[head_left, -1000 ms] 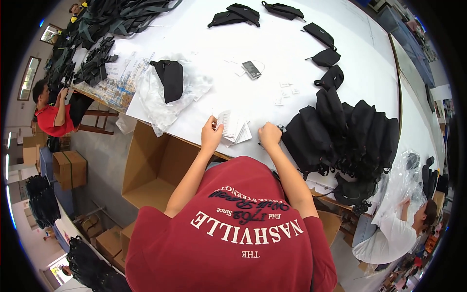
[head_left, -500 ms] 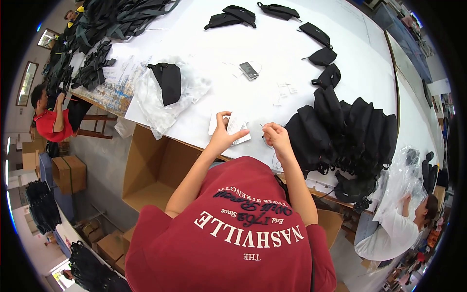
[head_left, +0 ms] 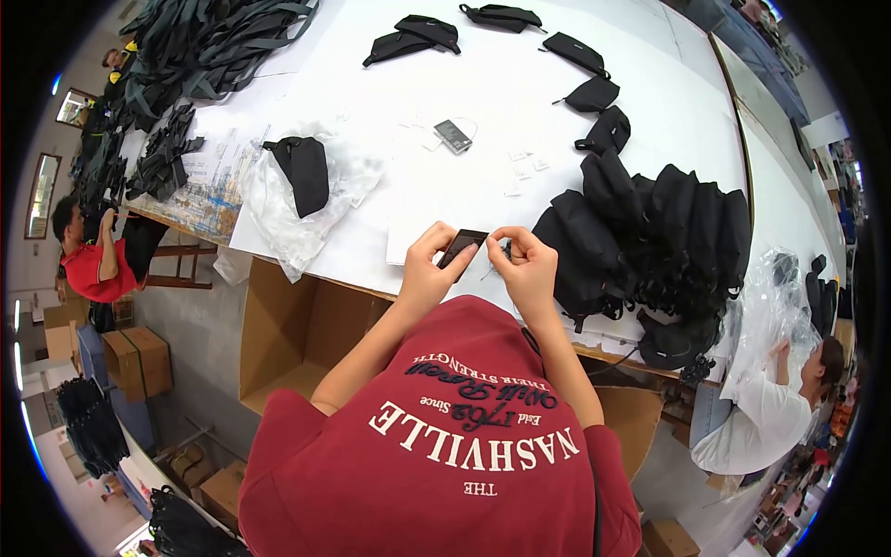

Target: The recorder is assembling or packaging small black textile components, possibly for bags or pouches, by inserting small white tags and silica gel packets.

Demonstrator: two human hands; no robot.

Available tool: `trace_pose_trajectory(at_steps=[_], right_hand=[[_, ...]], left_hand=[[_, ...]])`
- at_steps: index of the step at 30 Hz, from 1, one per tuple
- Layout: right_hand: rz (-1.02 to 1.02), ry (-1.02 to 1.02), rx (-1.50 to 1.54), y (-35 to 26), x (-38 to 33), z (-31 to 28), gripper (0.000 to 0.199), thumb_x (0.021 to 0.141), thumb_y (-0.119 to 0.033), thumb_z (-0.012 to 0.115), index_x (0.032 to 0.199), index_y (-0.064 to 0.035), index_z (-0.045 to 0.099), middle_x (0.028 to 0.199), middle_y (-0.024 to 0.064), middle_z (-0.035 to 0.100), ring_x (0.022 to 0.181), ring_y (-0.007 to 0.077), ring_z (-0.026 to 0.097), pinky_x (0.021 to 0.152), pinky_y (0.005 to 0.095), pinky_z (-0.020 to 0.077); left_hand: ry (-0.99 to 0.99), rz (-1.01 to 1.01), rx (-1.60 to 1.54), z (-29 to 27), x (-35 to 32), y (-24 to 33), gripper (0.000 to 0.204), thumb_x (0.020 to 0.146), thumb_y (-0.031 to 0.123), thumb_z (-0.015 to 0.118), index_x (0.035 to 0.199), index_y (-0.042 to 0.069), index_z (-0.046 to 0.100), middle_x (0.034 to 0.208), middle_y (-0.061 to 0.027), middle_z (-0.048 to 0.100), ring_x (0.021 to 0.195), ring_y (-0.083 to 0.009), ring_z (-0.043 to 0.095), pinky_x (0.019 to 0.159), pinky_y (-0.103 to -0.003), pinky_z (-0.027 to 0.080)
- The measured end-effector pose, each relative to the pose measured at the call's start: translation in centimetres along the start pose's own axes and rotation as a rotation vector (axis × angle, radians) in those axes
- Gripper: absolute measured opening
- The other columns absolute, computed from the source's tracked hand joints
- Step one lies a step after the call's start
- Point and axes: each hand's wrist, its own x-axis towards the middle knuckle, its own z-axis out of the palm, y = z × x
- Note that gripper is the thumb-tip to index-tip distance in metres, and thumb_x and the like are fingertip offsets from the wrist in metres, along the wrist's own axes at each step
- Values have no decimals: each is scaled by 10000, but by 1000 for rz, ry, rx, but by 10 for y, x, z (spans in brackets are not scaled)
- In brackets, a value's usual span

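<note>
My left hand (head_left: 427, 271) grips a small stack of black hang tags (head_left: 463, 247) at the table's near edge, thumb on top and fingers underneath. At the right edge of the tags, the fingers of my right hand (head_left: 528, 269) are pinched together on a thin string (head_left: 486, 272), mostly hidden by the fingers. Farther off, a single black tag (head_left: 453, 136) with a string loop lies on the white table (head_left: 390, 158), close to some small white labels (head_left: 526, 164).
A heap of black pouches (head_left: 668, 232) stands at right; several more pouches (head_left: 575, 53) curve along the far side. One black pouch (head_left: 303, 174) rests on clear plastic (head_left: 278, 218) at left. Dark straps (head_left: 209, 56) fill the far left. An open carton (head_left: 302, 325) sits below the edge.
My left hand has turned the tags so a black face shows instead of white. My right hand has come closer and now meets their edge. The view has shifted slightly.
</note>
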Motion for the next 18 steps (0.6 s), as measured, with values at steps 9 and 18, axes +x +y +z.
trace_pose_trajectory(at_steps=[9,18], right_hand=[[-105,-4,-30,-12,-1,2,75,807,-58,675,845,-8,634,529,-82,261,490,15,215,439,231,168],[-66,-238,-49,-8,6,-4,106,788,-116,702,852,-53,645,478,5,273,442,80,256,424,267,246]], left_hand=[[52,269,156,-7,-3,16,89,803,19,651,883,-19,644,772,-49,527,672,-109,506,585,-239,400],[-397,-382,-437,-27,10,-2,141,955,192,519,920,60,556,799,41,520,666,-16,474,553,-179,377]])
